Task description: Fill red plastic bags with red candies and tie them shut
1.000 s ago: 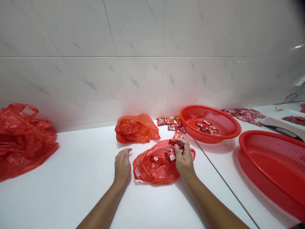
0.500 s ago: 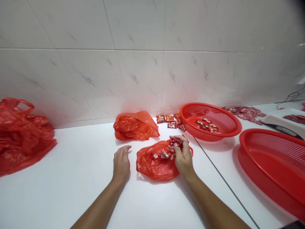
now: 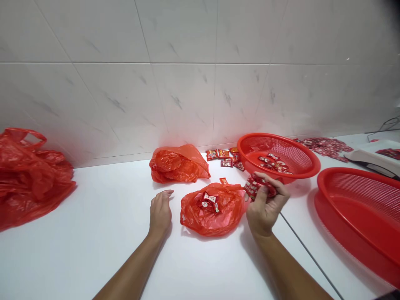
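Observation:
My right hand (image 3: 265, 205) is closed around a handful of small red candy packets (image 3: 258, 186), held just in front of the round red basket (image 3: 304, 163). A crumpled red plastic bag (image 3: 229, 210) lies on the white counter to the left of that hand, with a few packets (image 3: 208, 200) on top of it. My left hand (image 3: 160, 211) rests flat on the counter left of the bag, fingers loosely stretched, holding nothing.
A second red bag (image 3: 176, 164) sits by the tiled wall, loose packets (image 3: 223, 157) beside it. A big heap of red bags (image 3: 29, 175) is far left. A larger red basket (image 3: 359, 216) fills the right. More packets (image 3: 325, 146) and a white device (image 3: 373, 156) lie beyond.
My right hand lifted a handful of packets off the bag and moved right, toward the round basket. The left hand stayed put.

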Motion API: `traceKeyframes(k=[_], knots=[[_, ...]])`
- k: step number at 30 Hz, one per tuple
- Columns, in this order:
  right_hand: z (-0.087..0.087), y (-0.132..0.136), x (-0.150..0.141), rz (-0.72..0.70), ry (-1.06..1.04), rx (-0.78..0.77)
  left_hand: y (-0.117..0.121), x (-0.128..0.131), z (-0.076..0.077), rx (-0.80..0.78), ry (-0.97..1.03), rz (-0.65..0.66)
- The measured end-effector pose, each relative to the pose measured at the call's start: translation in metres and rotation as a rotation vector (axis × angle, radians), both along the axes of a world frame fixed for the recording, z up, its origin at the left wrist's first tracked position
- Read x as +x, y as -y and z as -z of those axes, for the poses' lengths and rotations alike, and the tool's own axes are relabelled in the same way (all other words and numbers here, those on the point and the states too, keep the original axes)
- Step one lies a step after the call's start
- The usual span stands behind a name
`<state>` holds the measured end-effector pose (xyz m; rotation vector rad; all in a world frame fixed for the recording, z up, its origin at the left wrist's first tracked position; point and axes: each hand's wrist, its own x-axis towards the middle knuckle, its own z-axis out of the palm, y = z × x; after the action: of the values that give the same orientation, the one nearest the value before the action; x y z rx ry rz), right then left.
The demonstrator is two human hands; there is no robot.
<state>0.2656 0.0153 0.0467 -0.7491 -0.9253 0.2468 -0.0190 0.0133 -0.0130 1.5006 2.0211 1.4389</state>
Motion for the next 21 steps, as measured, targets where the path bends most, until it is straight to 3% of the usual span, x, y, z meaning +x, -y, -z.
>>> traceKeyframes(k=[4,6,9,16,21], knots=[[0.018,-0.001,-0.009,-0.373,0.17,-0.111,0.001,0.001,-0.004,-0.033,0.028,0.024],[0.024,-0.002,-0.011,-0.479,0.32,-0.172,0.001,0.002,-0.005,-0.04,0.037,0.027],[0.025,-0.003,-0.008,-0.488,0.467,-0.211,0.001,0.003,-0.007,-0.048,0.044,0.025],[0.018,-0.006,0.003,-0.506,0.44,-0.251,0.002,0.005,-0.012,-0.052,0.045,0.042],[0.016,0.0,-0.001,-0.657,0.828,-0.416,0.003,0.008,-0.012,-0.047,0.061,0.051]])
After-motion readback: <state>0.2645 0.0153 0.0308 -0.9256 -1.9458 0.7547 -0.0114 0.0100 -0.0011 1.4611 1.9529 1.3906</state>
